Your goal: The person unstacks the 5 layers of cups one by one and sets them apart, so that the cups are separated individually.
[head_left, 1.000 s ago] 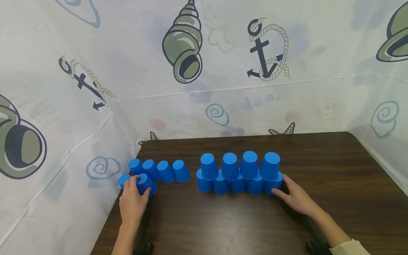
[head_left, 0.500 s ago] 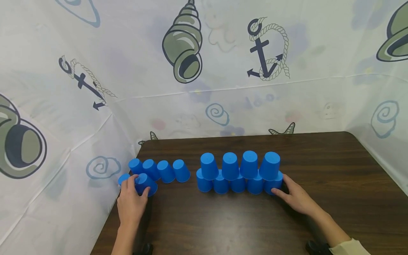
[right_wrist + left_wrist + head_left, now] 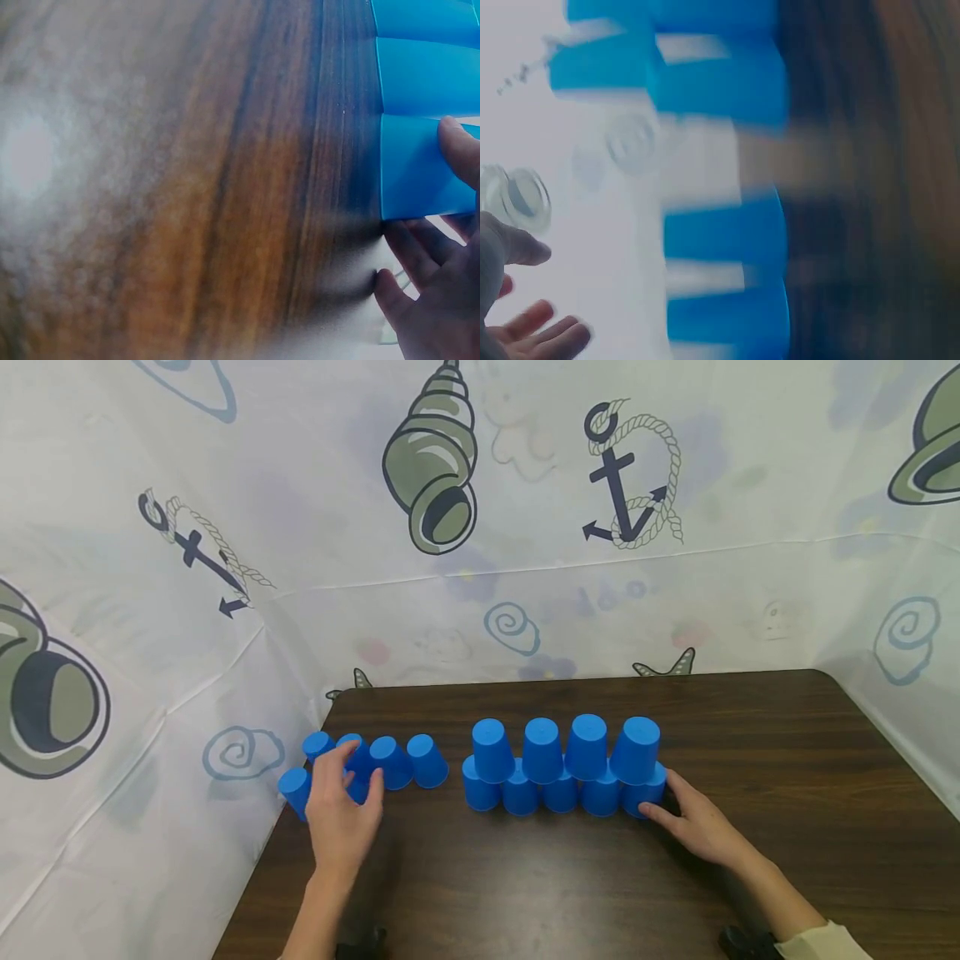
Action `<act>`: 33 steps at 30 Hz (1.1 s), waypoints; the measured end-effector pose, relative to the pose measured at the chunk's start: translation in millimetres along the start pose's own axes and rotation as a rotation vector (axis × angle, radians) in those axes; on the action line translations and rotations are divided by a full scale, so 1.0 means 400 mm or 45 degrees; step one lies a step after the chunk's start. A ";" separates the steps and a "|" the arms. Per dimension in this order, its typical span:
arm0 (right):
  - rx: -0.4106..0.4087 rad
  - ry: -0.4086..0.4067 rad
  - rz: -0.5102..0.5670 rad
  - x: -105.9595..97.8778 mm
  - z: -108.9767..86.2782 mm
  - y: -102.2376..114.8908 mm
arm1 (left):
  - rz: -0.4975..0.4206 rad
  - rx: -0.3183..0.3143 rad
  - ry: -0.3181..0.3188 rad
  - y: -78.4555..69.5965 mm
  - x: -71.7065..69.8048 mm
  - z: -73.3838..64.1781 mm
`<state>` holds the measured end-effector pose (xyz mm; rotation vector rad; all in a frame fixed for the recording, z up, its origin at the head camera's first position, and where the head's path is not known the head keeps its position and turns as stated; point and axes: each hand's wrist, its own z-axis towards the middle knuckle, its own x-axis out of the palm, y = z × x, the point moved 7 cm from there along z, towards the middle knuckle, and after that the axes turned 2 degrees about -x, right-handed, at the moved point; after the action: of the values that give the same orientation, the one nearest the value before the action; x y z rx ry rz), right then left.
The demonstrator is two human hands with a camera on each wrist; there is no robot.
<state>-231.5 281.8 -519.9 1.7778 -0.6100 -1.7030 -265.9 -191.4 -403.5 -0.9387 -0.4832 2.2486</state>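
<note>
My left hand [image 3: 341, 814] is raised in front of the left group of upside-down blue cups. Its thumb and fingers are apart, and the blurred left wrist view shows nothing between them. Behind the hand, one near cup [image 3: 357, 790] is mostly hidden; another near cup [image 3: 295, 790] stands to its left. At the right end of a two-level cup row, my right hand [image 3: 693, 827] holds the lowest end cup [image 3: 642, 795], thumb on the front and fingers round the far side. That same end cup [image 3: 424, 165] shows in the right wrist view.
Several upside-down cups form the lower row [image 3: 520, 793], and several more form the upper row [image 3: 542, 752] over their gaps. A back line of cups [image 3: 390, 762] stands at left on the dark wooden table [image 3: 555, 885]. Printed cloth [image 3: 525, 510] hangs behind.
My left hand has let go of the near left cup and shifted right and slightly up, uncovering the leftmost near cup. My right hand and the two-level row stay put.
</note>
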 end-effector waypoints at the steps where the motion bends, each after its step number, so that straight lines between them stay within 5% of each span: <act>1: -0.004 -0.002 0.000 -0.001 0.000 0.000 | -0.074 -0.002 0.039 -0.017 0.016 0.001; 6: -0.014 -0.011 0.001 -0.003 -0.002 0.002 | -0.303 0.001 0.227 -0.101 0.102 -0.006; 16: -0.016 -0.018 0.003 0.001 0.001 -0.011 | -0.381 0.068 0.441 -0.208 0.237 -0.017; 24: -0.024 -0.025 0.003 -0.001 -0.002 -0.005 | -0.409 0.043 0.499 -0.225 0.284 -0.020; 33: -0.033 -0.028 0.007 0.000 -0.001 -0.004 | -0.402 0.059 0.442 -0.226 0.287 -0.022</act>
<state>-231.4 283.0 -520.8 1.7400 -0.5993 -1.7212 -283.0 -46.7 -416.8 -1.1160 -0.3883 1.7630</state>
